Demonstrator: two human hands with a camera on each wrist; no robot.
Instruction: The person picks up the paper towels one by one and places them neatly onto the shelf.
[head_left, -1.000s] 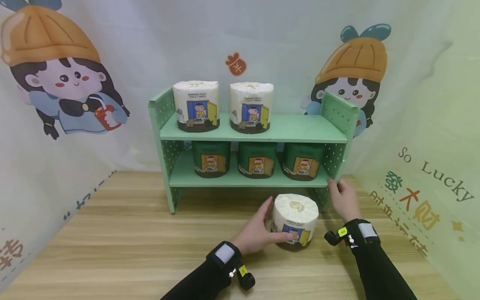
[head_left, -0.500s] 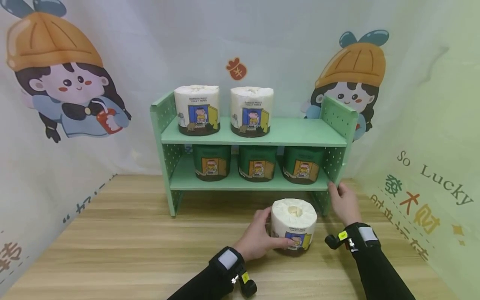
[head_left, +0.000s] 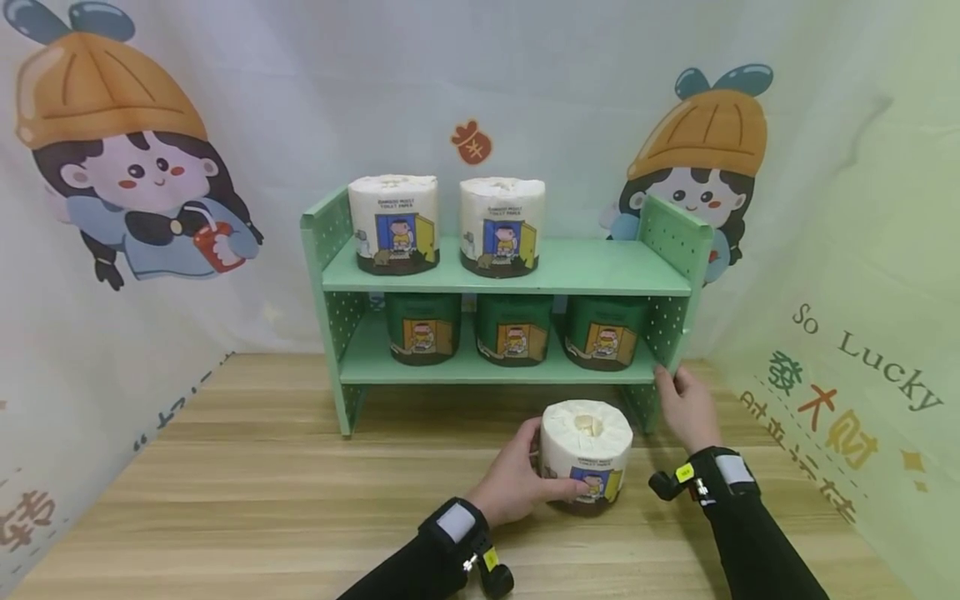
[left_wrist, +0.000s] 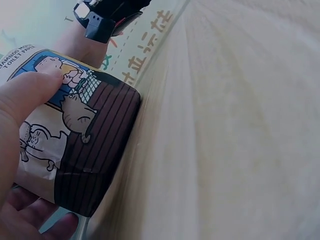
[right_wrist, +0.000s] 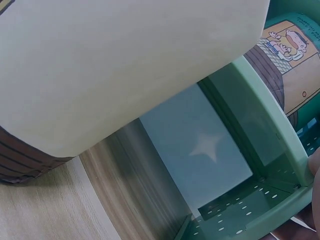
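A white wrapped toilet paper roll (head_left: pixel 583 446) stands upright on the wooden table in front of the shelf. My left hand (head_left: pixel 513 482) grips it from its left side, thumb (left_wrist: pixel 37 87) across the printed front and the other fingers around the back, partly hidden. My right hand (head_left: pixel 688 410) holds the right side panel of the green two-tier shelf (head_left: pixel 592 260) near the lower board; in the right wrist view only bits of its fingers show at the edge. That same view has the roll's pale side filling its upper left, apart from the right hand.
Two white toilet rolls (head_left: pixel 395 225) stand on the left and middle of the upper board. On the lower board, three green-wrapped rolls (head_left: pixel 423 329) form a row. A printed cloth backdrop (head_left: pixel 277 100) encloses the wooden table (head_left: pixel 262 475) at the back and sides.
The head view has tilted, so the scene sits slightly lower. The roll has shifted slightly left, and my left hand's fingers sit closer around it. My right hand stays at the shelf panel.
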